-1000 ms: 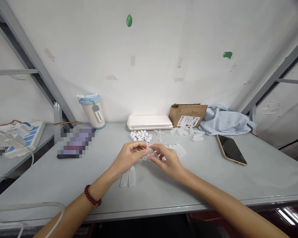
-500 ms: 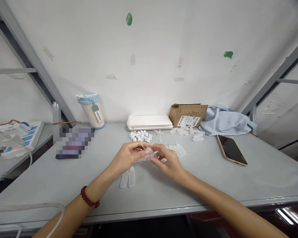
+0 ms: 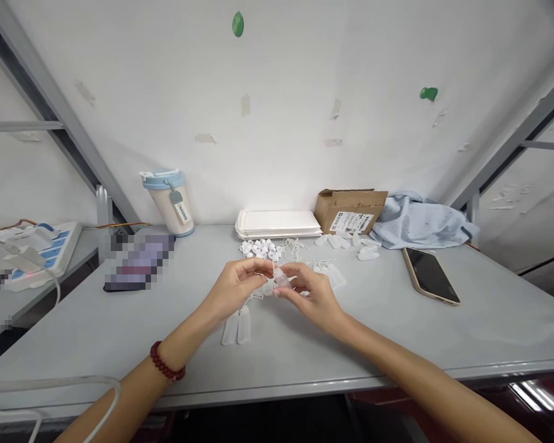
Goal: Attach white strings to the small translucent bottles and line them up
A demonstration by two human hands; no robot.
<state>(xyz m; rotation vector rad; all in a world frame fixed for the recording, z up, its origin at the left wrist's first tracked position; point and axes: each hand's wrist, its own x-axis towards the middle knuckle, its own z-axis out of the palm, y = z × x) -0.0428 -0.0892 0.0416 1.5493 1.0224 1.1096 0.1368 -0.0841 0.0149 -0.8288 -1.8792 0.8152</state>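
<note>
My right hand point(image 3: 311, 295) pinches a small translucent plastic bottle point(image 3: 282, 280), its narrow neck pointing up. A thin white cord point(image 3: 274, 266) stands at the bottle's neck. The curled fingers of my left hand point(image 3: 240, 284) are at this cord and appear closed on it; their exact grip is partly hidden. Below my left hand lie two flat translucent bottles point(image 3: 237, 326) with cord at their tops. More corded bottles point(image 3: 335, 275) lie behind my right hand. White caps point(image 3: 260, 248) are heaped behind my hands, beside a tangle of loose cords point(image 3: 292, 248).
Loose translucent bottles point(image 3: 339, 240) lie before a cardboard box point(image 3: 348, 212). White packets point(image 3: 279, 223) are stacked at the wall. A tumbler point(image 3: 170, 203) and a blurred phone-like object point(image 3: 141, 263) stand left; a blue cloth point(image 3: 420, 224) and a phone point(image 3: 431, 277) lie right.
My left thumb has drawn back from the bottle. The bottle now stands more upright in my right fingers, and the cord at its neck has shifted right. The view has tilted slightly.
</note>
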